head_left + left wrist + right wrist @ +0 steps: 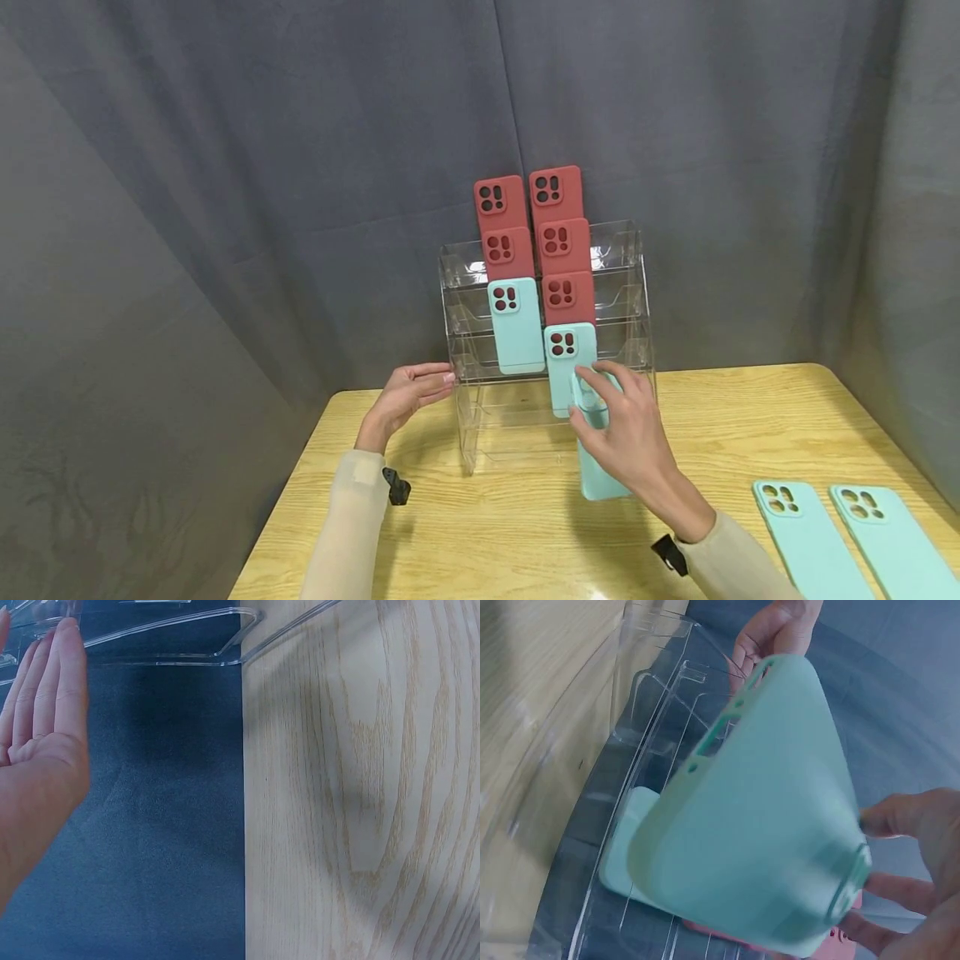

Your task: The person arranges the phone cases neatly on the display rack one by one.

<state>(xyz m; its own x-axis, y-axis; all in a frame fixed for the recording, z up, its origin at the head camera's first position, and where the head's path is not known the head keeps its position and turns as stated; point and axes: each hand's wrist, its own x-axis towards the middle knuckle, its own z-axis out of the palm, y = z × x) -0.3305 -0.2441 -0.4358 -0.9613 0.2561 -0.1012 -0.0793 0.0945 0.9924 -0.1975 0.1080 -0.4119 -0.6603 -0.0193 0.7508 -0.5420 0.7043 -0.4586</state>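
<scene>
A mint phone case (742, 802) is pinched at its camera end between the thumb and fingers of my right hand (626, 425). It hangs in front of the lower right of a clear tiered display rack (467, 417). Behind it, another mint phone case (558, 387) stands in the right column, below several red phone cases (567, 246). The left column holds two red cases (506, 254) above a mint case (519, 337). My left hand (408, 396), fingers straight, is at the rack's left side, with its fingertips right at the clear panel.
Two mint phone cases (813, 542) (896, 533) lie on the wooden table (517, 542) at the right front. A grey curtain (300, 167) hangs behind the rack and along both sides of the table.
</scene>
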